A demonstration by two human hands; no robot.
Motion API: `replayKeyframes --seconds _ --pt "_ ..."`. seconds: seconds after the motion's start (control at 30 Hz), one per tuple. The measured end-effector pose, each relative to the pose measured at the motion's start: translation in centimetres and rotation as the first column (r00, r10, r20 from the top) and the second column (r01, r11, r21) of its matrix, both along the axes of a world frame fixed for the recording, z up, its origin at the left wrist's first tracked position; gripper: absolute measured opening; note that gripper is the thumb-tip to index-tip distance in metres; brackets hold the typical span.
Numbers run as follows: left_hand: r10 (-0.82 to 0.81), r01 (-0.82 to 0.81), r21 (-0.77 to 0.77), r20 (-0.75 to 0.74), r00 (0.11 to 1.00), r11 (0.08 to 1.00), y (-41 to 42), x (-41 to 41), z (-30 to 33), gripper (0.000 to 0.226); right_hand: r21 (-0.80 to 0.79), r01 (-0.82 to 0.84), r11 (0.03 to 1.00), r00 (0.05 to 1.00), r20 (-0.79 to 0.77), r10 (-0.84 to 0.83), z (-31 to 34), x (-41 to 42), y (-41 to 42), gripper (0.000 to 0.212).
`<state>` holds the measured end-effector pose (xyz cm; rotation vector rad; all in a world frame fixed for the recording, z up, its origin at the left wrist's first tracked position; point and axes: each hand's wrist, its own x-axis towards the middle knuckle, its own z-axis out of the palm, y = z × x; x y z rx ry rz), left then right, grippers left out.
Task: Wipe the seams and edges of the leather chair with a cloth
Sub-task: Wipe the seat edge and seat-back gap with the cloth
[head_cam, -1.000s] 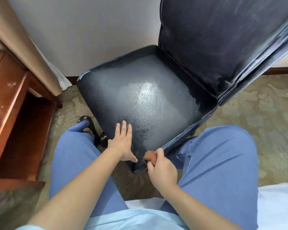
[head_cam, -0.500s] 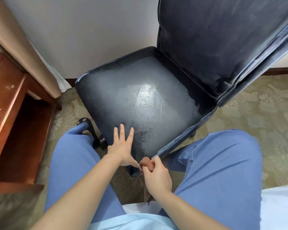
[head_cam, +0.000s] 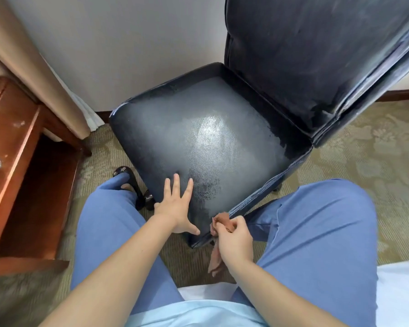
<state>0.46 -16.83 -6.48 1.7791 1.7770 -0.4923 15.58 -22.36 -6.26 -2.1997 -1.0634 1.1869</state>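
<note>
Head: cloth mostly hidden inside right hand fingers.

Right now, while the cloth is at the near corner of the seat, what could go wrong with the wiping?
1. The right hand pinches only a small bunch of the cloth; the rest hangs loose and may drag over the carpet, picking up dirt.
2. The left hand presses flat on the chair seat, possibly leaving marks.
3. The seam edge looks worn, so hard rubbing may flake it.
</note>
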Motion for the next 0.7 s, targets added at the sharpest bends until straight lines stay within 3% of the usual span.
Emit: replayKeyframes --seconds 0.07,0.17,0.23,0.43,0.7 --pt "-0.011 0.011 -0.003 -0.015 1.000 1.000 0.1 0.1 0.1 0.139 -0.085 -0.084 0.993 0.996 -0.014 0.083 -0.4 -0.5 -0.6 0.024" --pt "-0.023 0.023 -0.013 -0.030 0.999 1.000 0.2 0.2 0.2 0.139 -0.233 -0.164 0.958 0.971 -0.209 0.115 -1.4 -1.8 -2.1 0.023" --pt "-0.029 0.029 -0.015 -0.034 0.999 0.999 0.3 0.0 0.3 0.138 -0.272 -0.132 0.953 0.964 -0.258 0.060 -1.6 -2.1 -2.4 0.024" --pt "-0.041 0.040 -0.017 -0.026 0.999 0.999 0.3 -0.3 0.3 0.133 -0.140 0.124 0.982 0.967 -0.204 -0.151 -0.7 -1.2 -1.0 0.018" --pt "-0.057 0.057 -0.013 -0.049 0.997 0.998 0.5 -0.3 0.3 0.135 -0.435 0.077 0.897 0.921 -0.314 -0.231 -2.8 -4.2 -2.5 0.021"
